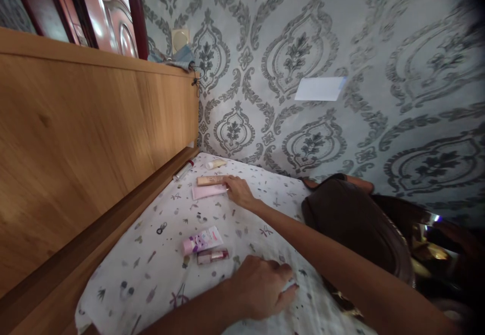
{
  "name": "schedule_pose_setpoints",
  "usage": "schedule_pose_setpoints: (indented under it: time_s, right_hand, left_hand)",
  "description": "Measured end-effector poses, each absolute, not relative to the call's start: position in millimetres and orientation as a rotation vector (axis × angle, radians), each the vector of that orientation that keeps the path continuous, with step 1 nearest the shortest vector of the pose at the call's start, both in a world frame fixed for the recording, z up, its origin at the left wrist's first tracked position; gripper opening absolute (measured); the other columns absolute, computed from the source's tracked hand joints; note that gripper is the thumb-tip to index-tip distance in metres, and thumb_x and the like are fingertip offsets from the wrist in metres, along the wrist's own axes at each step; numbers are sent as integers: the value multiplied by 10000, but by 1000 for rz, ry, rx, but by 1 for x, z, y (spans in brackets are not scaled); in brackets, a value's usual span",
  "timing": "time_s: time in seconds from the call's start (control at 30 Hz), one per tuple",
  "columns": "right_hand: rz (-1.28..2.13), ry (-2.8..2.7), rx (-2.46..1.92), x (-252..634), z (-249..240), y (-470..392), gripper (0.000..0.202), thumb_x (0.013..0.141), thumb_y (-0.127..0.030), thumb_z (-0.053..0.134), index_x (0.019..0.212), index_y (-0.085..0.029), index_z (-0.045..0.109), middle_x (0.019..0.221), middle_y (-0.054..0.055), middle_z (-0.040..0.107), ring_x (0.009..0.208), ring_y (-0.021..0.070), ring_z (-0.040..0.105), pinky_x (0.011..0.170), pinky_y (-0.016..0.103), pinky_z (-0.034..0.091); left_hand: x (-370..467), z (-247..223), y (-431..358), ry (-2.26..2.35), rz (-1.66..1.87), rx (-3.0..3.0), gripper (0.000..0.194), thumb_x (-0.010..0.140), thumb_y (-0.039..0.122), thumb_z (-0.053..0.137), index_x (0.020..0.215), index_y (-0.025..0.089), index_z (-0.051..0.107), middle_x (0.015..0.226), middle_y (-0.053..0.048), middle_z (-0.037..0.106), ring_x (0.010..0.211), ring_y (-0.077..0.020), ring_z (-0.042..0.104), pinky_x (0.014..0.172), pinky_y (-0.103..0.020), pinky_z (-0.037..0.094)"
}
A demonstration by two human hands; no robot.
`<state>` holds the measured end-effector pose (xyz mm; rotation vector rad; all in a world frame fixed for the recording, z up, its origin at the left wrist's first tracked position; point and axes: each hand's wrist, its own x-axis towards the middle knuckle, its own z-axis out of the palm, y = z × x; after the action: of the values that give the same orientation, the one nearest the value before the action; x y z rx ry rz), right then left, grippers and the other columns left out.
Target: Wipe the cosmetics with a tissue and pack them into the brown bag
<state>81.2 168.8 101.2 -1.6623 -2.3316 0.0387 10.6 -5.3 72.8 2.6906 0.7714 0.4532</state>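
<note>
My right hand (240, 192) reaches across the printed white cloth (159, 269), its fingers closed on the right end of a peach-coloured tube (209, 180). Just below that lies a pink squeeze tube (207, 191), close to my thumb. My left hand (267, 287) rests on the cloth nearer to me, fingers bent and apart, nothing visible in them. To its upper left lie a white and purple tube with a pink cap (203, 240) and a small lip gloss tube (212, 256). A small cream tube (215, 163) and a clear, red-capped tube (184, 171) lie at the far end.
A wooden board (94, 117) rises along the left, with a blue cloth (178, 59) on its top edge. Patterned wallpaper (246, 97) stands behind, bearing a white paper (320, 88). A dark brown bag (352, 229) sits at the right, beside my right forearm.
</note>
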Motion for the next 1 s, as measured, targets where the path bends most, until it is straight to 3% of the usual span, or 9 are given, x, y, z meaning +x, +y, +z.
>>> schedule_pose_setpoints:
  time_s: [0.23,0.43,0.6,0.8,0.9,1.0]
  right_hand:
    - [57,-2314,-1745,66,106,201,332,935,-190,401,1193,-166,609,1193,114,653,1100,272,559,884,357,393]
    - [238,-2450,-1696,54,102,239,343,855,-253,568,1187,-234,649,1163,62,684,1056,245,612,807,294,453]
    - [352,-2512,-1591,56,102,257,324,814,-276,644,1131,-226,688,1061,40,715,989,208,636,786,251,465]
    - [371,-2544,-1491,55,104,260,247,866,-350,612,1050,-231,724,986,13,731,899,169,660,733,210,478]
    - [225,-2482,-1559,53,105,269,297,940,-284,473,1124,-193,688,1080,59,708,1002,204,640,827,264,481]
    - [62,-2421,-1649,52,103,284,416,920,-128,403,1300,-149,570,1299,127,599,1208,252,532,990,349,423]
  left_hand:
    - [11,75,-2,755,343,2729,319,969,412,349,1021,174,555,926,-70,731,788,-250,712,670,-360,527]
    - [10,72,0,741,339,2715,339,973,431,337,1044,172,545,918,-65,726,782,-233,708,670,-349,525]
    - [11,70,1,736,319,2722,329,971,420,346,1052,167,540,917,-68,721,777,-238,704,652,-362,516]
    - [17,56,3,758,349,2735,335,952,459,372,1040,179,533,882,-62,709,726,-234,688,625,-356,500]
    - [21,49,4,763,342,2738,329,932,478,396,1023,190,528,854,-55,703,683,-227,675,604,-344,491]
    - [24,45,3,789,350,2733,341,931,493,384,1014,197,531,844,-52,701,690,-232,675,607,-343,489]
